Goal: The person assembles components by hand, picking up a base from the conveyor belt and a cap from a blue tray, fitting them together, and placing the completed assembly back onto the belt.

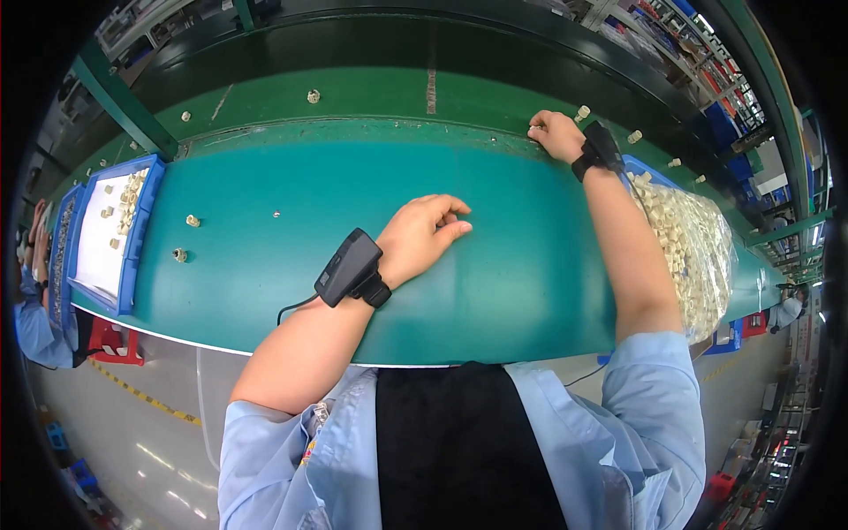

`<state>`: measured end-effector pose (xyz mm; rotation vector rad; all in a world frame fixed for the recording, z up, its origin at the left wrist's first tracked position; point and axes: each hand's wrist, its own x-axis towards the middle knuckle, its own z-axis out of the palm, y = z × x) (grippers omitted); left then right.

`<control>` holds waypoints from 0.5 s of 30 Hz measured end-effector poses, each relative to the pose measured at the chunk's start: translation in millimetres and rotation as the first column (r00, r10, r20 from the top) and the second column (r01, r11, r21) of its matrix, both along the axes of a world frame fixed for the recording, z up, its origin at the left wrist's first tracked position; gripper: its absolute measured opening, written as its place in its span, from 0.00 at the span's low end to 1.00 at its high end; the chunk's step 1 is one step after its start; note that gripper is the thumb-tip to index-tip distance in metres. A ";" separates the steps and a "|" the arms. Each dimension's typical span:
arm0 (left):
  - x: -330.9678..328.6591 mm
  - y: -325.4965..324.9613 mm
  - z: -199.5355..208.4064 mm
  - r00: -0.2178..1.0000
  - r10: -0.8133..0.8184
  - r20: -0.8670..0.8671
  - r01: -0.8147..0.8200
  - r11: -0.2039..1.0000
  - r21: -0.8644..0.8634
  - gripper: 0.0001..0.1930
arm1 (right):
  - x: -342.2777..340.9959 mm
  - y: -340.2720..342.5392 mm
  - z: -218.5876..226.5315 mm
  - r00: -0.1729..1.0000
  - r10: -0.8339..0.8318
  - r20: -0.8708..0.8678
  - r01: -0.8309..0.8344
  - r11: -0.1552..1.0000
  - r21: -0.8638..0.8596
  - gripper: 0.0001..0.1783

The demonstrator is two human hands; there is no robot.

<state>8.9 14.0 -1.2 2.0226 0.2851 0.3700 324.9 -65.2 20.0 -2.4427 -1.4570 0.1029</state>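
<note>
Green belting covers the surface (291,291), flanked by a clear bag (698,256) of cream parts at right and a blue tray (132,256) at left. The left hand (424,237) is laid flat, fingers loosely together, holding nothing. The right hand (556,134) is stretched to the far edge, curled on a small part (533,131); the pinch cannot be confirmed. Loose parts (192,221) are scattered well leftward.

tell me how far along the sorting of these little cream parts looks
Done: a batch of small cream plastic parts lies in the blue tray at the left. In hand: the right hand is at the belt's far edge, fingers on something small there, its grip hidden; the left hand rests open on the green belt. Left: a clear bag full of parts, plus two strays.
</note>
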 end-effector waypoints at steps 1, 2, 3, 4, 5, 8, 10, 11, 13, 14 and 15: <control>1.4 0.0 -0.3 1.000 0.006 -0.017 -0.008 0.997 -0.081 0.13 | -3.0 -4.1 1.3 0.997 -0.038 -0.063 0.041 0.998 0.045 0.17; 1.3 2.1 -4.5 1.000 0.017 -0.022 -0.018 0.997 -0.081 0.13 | -17.3 -0.7 5.2 0.990 -0.057 -0.132 0.068 0.994 0.082 0.15; 1.9 3.4 -8.1 0.999 0.028 0.023 -0.023 0.977 -0.211 0.13 | -34.0 -1.1 8.8 0.982 0.083 -0.169 -0.044 0.974 0.220 0.12; 1.6 4.9 -11.8 0.997 0.050 0.063 -0.026 0.941 -0.338 0.13 | -60.7 -1.1 16.0 0.955 0.227 -0.189 -0.149 0.923 0.356 0.10; 0.0 5.4 -15.1 0.992 0.077 0.101 -0.022 0.888 -0.459 0.14 | -88.5 -4.9 24.3 0.932 0.323 -0.161 -0.238 0.886 0.398 0.10; -5.4 -1.0 2.8 0.986 0.037 0.161 0.095 0.668 -0.738 0.14 | -162.2 -26.3 41.9 0.847 0.522 0.101 -0.515 0.759 0.399 0.14; -6.9 -2.2 7.5 0.981 0.022 0.191 0.152 0.523 -0.839 0.15 | -194.3 -40.5 40.5 0.851 0.494 0.175 -0.523 0.775 0.354 0.16; -6.1 -3.0 8.1 0.971 -0.035 0.237 0.215 0.557 -0.802 0.16 | -203.5 -46.9 39.8 0.847 0.465 0.258 -0.528 0.794 0.302 0.18; -4.2 -6.1 9.4 0.937 -0.154 0.313 0.340 0.607 -0.718 0.18 | -209.1 -55.6 35.5 0.887 0.418 0.197 -0.462 0.817 0.345 0.19; -4.9 -8.3 10.1 0.939 -0.161 0.305 0.338 0.604 -0.722 0.18 | -211.2 -59.4 33.4 0.915 0.377 0.142 -0.402 0.833 0.380 0.20; -5.7 -10.5 10.9 0.942 -0.155 0.297 0.328 0.605 -0.725 0.18 | -213.3 -63.5 31.5 0.938 0.335 0.086 -0.339 0.846 0.411 0.21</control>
